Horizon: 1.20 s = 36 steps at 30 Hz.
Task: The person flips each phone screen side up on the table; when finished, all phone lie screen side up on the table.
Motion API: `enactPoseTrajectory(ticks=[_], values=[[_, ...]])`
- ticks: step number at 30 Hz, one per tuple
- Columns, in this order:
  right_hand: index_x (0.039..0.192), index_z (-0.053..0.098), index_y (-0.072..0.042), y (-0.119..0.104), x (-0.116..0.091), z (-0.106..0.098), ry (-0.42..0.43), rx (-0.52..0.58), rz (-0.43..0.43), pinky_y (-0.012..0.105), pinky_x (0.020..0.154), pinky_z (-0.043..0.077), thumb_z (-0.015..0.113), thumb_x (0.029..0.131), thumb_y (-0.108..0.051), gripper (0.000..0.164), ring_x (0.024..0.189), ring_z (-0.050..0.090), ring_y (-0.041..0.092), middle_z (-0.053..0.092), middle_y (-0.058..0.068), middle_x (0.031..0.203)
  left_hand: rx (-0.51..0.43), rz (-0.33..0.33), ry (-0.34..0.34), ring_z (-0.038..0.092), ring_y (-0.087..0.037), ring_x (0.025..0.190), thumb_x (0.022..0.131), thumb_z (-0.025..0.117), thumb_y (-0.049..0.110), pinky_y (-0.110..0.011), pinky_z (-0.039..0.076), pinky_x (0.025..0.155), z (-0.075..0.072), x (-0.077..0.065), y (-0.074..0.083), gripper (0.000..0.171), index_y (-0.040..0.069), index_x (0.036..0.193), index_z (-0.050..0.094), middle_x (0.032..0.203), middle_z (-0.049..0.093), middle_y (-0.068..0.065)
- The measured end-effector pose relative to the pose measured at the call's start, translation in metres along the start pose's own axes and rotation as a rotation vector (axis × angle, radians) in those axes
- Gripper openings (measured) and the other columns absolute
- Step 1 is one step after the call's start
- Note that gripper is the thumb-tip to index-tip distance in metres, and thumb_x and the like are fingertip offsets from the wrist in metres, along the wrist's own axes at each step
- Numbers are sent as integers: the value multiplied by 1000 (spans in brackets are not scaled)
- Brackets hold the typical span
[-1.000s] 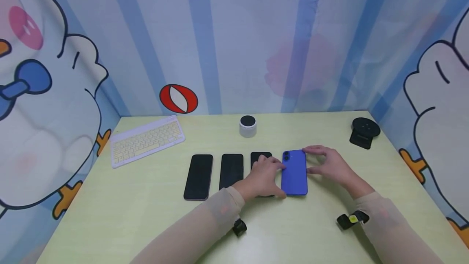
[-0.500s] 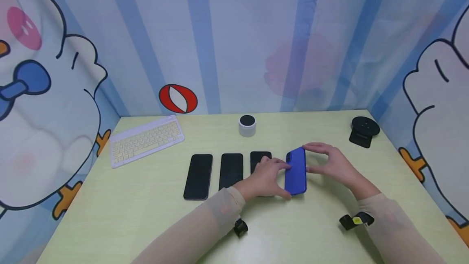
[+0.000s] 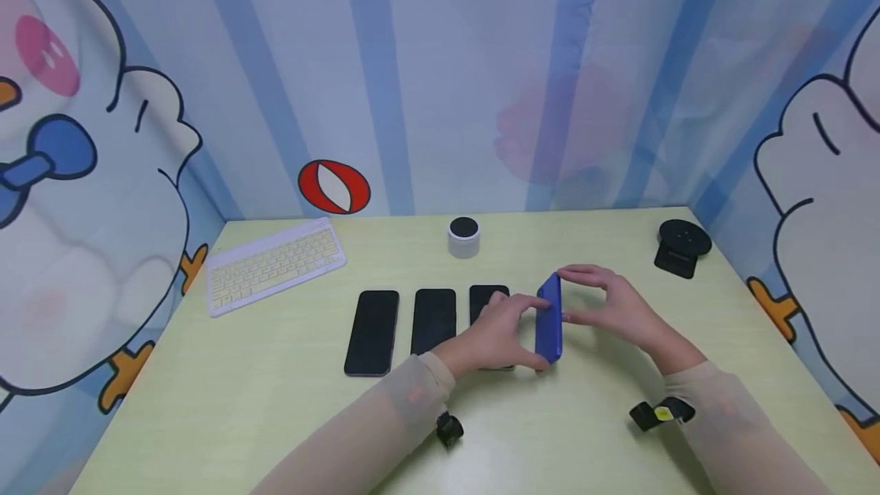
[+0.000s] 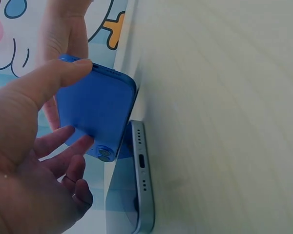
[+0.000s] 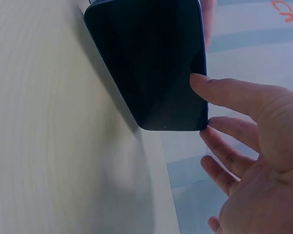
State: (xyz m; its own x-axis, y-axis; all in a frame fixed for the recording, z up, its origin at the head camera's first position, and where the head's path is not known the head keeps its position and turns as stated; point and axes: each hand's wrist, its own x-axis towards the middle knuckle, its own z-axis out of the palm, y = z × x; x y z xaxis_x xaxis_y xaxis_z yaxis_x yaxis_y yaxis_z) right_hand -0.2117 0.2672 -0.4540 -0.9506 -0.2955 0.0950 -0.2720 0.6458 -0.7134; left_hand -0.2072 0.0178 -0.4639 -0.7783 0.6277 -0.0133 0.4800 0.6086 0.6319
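A blue smartphone (image 3: pixel 549 327) stands steeply tilted on a long edge, its back toward the left and its dark screen (image 5: pixel 146 63) toward the right. My left hand (image 3: pixel 490 333) holds it from the left: the thumb lies at the bottom end and fingertips touch the back near the camera lenses (image 4: pixel 104 153). From the right, my right hand (image 3: pixel 619 312) grips it at the upper end, thumb on the screen and fingers at the edge. Under my left hand lies another phone (image 3: pixel 485 298), dark screen up and partly hidden; its pale frame (image 4: pixel 145 175) shows in the left wrist view.
Two more dark-screened phones lie left in a row, the middle phone (image 3: pixel 435 318) and the leftmost phone (image 3: pixel 371 333). Behind stand a lilac keyboard (image 3: pixel 276 266), a small white cylinder with a dark top (image 3: pixel 464 239) and a black round-topped stand (image 3: pixel 684 244). A curtain borders the table (image 3: pixel 275 396).
The blue phone has turned from lying flat, back up, to standing steeply on its long edge, its left side lifted. Both hands stay at it, shifting slightly.
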Motion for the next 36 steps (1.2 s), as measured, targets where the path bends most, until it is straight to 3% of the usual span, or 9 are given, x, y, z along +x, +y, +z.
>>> enactPoseTrajectory(ticks=[8, 16, 24, 31, 36], values=[[147, 58, -11, -4, 2, 5, 16, -7, -20, 69, 113, 32, 87, 84, -24, 70, 147, 38, 46, 50, 19, 154, -9, -4, -10, 40, -18, 119, 78, 89, 45, -33, 44, 99, -9, -2, 5, 85, 27, 151, 50, 152, 56, 3], [145, 61, -11, -6, 4, 7, 38, -39, -58, 68, 113, 34, 88, 83, -22, 69, 144, 42, 44, 53, 18, 152, 0, 47, 7, 41, -20, 124, 78, 90, 43, -35, 44, 102, -16, -4, 6, 86, 25, 152, 50, 153, 55, 4], [142, 64, -12, -10, 8, 10, 65, -79, -93, 70, 111, 32, 88, 83, -26, 66, 141, 47, 44, 59, 17, 147, 14, 55, 8, 40, -20, 128, 78, 90, 44, -36, 44, 102, -19, -6, 1, 87, 26, 153, 50, 155, 53, 6], [143, 63, -15, -7, 10, 15, 65, -46, -65, 69, 112, 33, 88, 82, -25, 66, 141, 49, 40, 60, 14, 147, 57, 82, 17, 42, -18, 124, 78, 89, 47, -33, 44, 101, -20, -7, -3, 88, 25, 154, 49, 156, 52, 6], [144, 61, -15, -7, 13, 20, 60, -23, -73, 69, 113, 33, 88, 83, -25, 67, 142, 49, 40, 59, 14, 148, 38, 85, 27, 43, -18, 122, 78, 89, 46, -32, 46, 101, -23, -11, -7, 87, 25, 154, 50, 156, 52, 7]])
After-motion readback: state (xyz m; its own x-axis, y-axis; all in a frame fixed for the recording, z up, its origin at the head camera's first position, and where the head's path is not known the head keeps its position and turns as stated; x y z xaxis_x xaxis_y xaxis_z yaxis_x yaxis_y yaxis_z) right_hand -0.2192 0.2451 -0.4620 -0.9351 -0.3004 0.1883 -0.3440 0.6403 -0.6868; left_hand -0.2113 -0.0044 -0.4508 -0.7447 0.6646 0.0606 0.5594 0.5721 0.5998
